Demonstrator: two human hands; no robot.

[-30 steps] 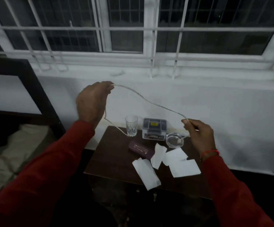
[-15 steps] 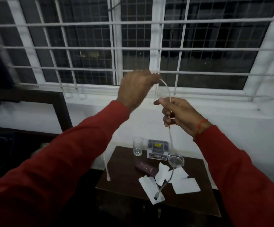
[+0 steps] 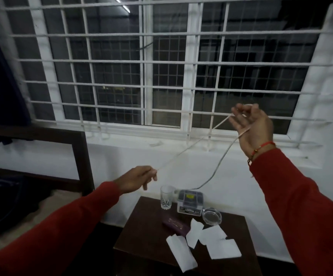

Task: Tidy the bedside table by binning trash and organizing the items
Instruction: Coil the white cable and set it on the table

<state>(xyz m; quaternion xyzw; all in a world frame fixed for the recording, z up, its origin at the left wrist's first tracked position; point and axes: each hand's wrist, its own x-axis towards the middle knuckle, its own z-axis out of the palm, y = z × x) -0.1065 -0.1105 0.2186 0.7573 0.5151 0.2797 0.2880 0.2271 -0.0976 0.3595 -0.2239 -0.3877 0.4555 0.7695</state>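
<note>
Left hand: the left hand (image 3: 136, 179) is reaching forward at about chest height, red sleeve (image 3: 58, 226) stretched out, knuckles up, thumb and forefinger pinching one end of the cable (image 3: 189, 146).
Right hand: the right hand (image 3: 251, 126) is lifting high in front of the window (image 3: 161, 66), palm turned toward the person, fingers (image 3: 239, 111) loosely curled and holding a loop of the cable; a red thread band (image 3: 261, 149) is sitting on the wrist.
Cable: it is running taut from the left pinch up to the right fingers, crossing the palm, then hanging down in a curve toward the box (image 3: 190, 202); where its lower end is stopping I cannot tell.
Table: the dark table (image 3: 141, 236) is standing against the white wall, below and between the two arms.
Glass: the glass (image 3: 166, 197) is standing upright at the back edge, just beside the box.
Ashtray: the clear ashtray (image 3: 211, 216) is sitting right of the box, near it.
Case: a dark case (image 3: 175, 226) is lying flat in front of the glass.
Papers: white papers (image 3: 211, 242) are lying scattered across the front right of the table, one (image 3: 181, 251) overhanging the front edge.
Bed: a dark bed frame (image 3: 82, 156) is showing on the left.
</note>
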